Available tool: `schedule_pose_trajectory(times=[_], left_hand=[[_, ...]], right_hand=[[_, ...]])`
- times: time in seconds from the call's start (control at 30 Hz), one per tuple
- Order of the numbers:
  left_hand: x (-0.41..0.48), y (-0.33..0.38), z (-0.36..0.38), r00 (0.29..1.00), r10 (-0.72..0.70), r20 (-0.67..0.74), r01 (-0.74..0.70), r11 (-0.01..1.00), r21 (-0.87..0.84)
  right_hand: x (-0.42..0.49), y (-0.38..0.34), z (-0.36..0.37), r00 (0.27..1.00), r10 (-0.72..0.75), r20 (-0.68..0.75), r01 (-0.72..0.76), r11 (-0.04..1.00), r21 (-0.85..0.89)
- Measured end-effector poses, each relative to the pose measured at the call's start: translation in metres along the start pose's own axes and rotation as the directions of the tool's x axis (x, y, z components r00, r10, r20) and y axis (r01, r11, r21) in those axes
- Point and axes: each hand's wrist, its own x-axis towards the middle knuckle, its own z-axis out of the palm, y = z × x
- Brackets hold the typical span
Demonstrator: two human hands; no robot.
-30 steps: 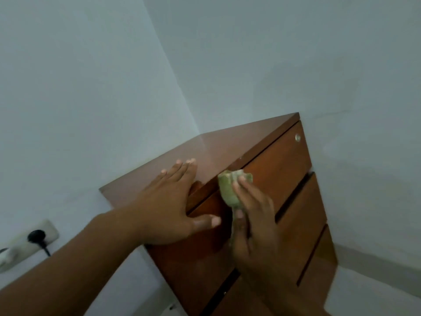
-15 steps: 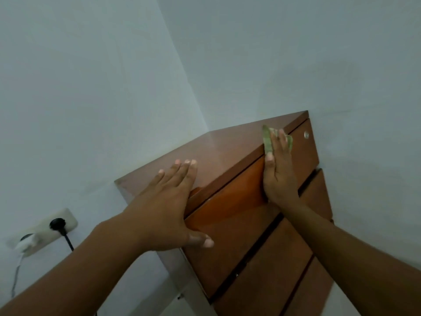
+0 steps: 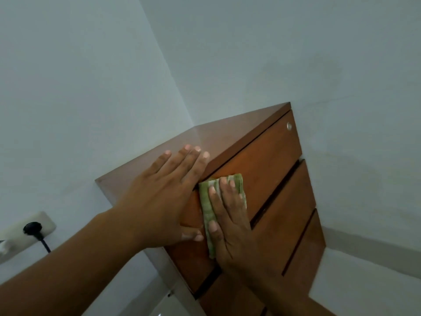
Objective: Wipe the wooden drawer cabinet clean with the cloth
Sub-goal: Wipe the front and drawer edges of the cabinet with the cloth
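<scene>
Cloth (image 3: 205, 201) flat against the top drawer front (image 3: 268, 156).
The right hand (image 3: 230, 224) presses the cloth with straight fingers, its long axis running up the cabinet (image 3: 303, 224); the left hand (image 3: 164, 197), fingers flat, rests just beside on the top.

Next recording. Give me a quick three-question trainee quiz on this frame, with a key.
1. The left hand rests on which part of the cabinet? A top, B side panel, C bottom drawer.
2. True or false: the right hand presses the cloth against the bottom drawer.
3. Fill in: the round metal lock sits on the ___ drawer front.
Key: 1 A; 2 false; 3 top.
</scene>
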Motion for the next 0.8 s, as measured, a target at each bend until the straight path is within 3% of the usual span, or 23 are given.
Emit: schedule_pose_trajectory(times=[0.1, 0.2, 0.33, 0.43, 0.5, 0.57, 0.63, 0.67, 0.7, 0.8], left_hand=[[0.016, 0.000, -0.001, 0.998, 0.052, 0.022, -0.053, 0.997, 0.056], [0.038, 0.004, 0.002, 0.997, 0.077, 0.025, -0.078, 0.995, 0.069], [0.052, 0.006, 0.008, 0.987, 0.156, -0.026, -0.152, 0.982, 0.115], [0.051, 0.010, 0.006, 0.979, 0.206, -0.007, -0.202, 0.965, 0.167], [0.051, 0.013, 0.003, 0.983, 0.184, 0.025, -0.185, 0.968, 0.171], [0.052, 0.016, -0.001, 0.985, 0.159, 0.062, -0.168, 0.969, 0.179], [0.052, 0.016, -0.001, 0.988, 0.141, 0.063, -0.150, 0.975, 0.164], [0.051, 0.015, 0.000, 0.989, 0.140, 0.044, -0.145, 0.978, 0.152], [0.049, 0.013, 0.001, 0.989, 0.145, 0.015, -0.146, 0.979, 0.144], [0.041, 0.011, 0.002, 0.988, 0.145, -0.043, -0.138, 0.981, 0.139]], right_hand=[[0.026, 0.036, -0.004, 0.998, 0.032, -0.053, -0.032, 0.999, -0.010], [0.063, 0.081, -0.019, 0.971, 0.168, -0.170, -0.167, 0.986, 0.019], [0.099, 0.151, -0.045, 0.856, 0.446, -0.262, -0.436, 0.895, 0.100], [0.103, 0.187, -0.054, 0.705, 0.662, -0.255, -0.643, 0.748, 0.165], [0.099, 0.195, -0.056, 0.554, 0.776, -0.302, -0.738, 0.625, 0.255], [0.090, 0.176, -0.059, 0.391, 0.861, -0.325, -0.778, 0.498, 0.383], [0.071, 0.137, -0.060, 0.311, 0.892, -0.328, -0.779, 0.437, 0.450], [0.056, 0.109, -0.058, 0.308, 0.886, -0.347, -0.754, 0.449, 0.479], [0.038, 0.080, -0.050, 0.348, 0.861, -0.371, -0.711, 0.501, 0.494], [-0.020, -0.011, -0.011, 0.610, 0.713, -0.346, -0.521, 0.690, 0.502]])
